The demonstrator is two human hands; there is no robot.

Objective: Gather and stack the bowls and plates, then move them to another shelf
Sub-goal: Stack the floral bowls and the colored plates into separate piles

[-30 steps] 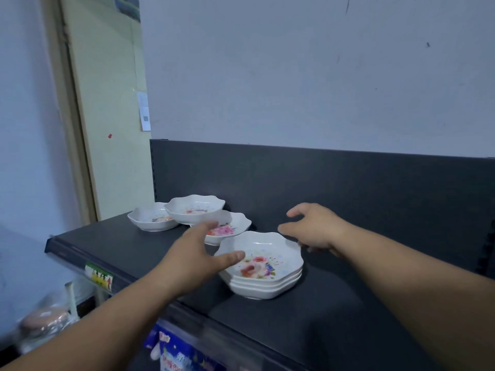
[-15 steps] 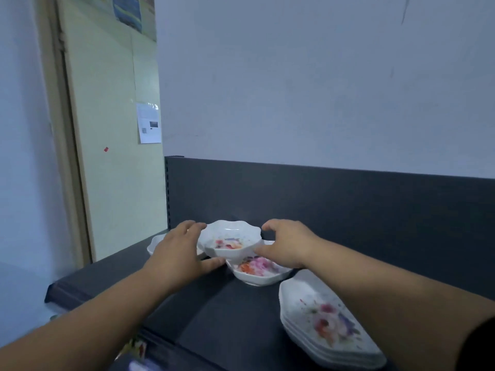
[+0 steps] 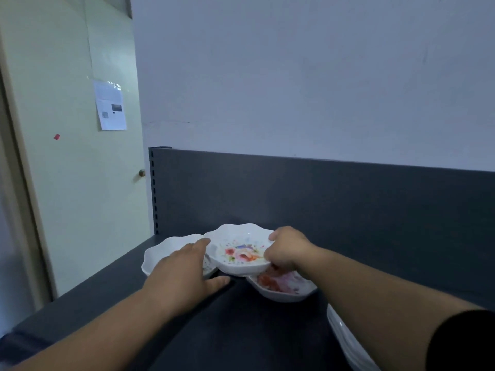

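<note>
Three white scalloped bowls with flower prints sit close together at the back of the dark shelf (image 3: 241, 330). The middle bowl (image 3: 238, 250) is raised and rests over the rims of the left bowl (image 3: 163, 253) and the right bowl (image 3: 284, 287). My right hand (image 3: 288, 249) grips the middle bowl's right rim with fingers closed. My left hand (image 3: 184, 271) lies with fingers spread against its left side, covering part of the left bowl. A stack of white plates (image 3: 348, 341) shows at the lower right, partly hidden by my right arm.
The shelf's dark back panel (image 3: 321, 199) rises right behind the bowls. A pale door (image 3: 80, 170) with a taped paper note (image 3: 110, 108) stands to the left, beyond the shelf's left edge.
My view has moved closer to the bowls. My right hand has closed on the middle bowl's right rim and my left hand has settled at its left side. The plate stack has slid toward the frame's lower right.
</note>
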